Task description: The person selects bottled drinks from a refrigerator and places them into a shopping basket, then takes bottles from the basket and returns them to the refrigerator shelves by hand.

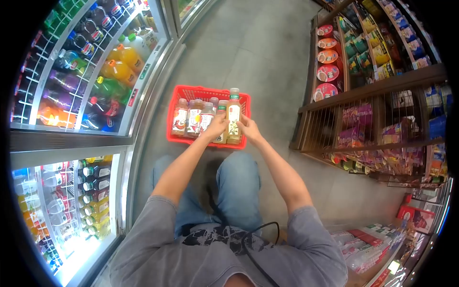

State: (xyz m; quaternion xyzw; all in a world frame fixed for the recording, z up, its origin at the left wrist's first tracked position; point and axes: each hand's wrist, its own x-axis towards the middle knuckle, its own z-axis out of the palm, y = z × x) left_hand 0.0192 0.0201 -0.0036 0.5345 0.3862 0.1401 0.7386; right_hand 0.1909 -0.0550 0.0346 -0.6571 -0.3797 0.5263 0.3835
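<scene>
A red plastic basket sits on the floor in front of my knees, with several drink bottles standing in it. At its right end, a tall pale-yellow drink bottle with a green cap is upright, and my right hand closes on its right side. My left hand is curled against a similar green-capped bottle just to the left; its fingertips are partly hidden. Further left in the basket are white-labelled bottles, among them a brownish bottle and a bottle with a red-and-white label.
On the left, a lit drinks fridge holds rows of bottles, with another fridge section below it. A wooden shelf of packaged snacks and red-lidded tubs stands on the right. Wrapped bottle packs lie lower right. Grey floor runs between.
</scene>
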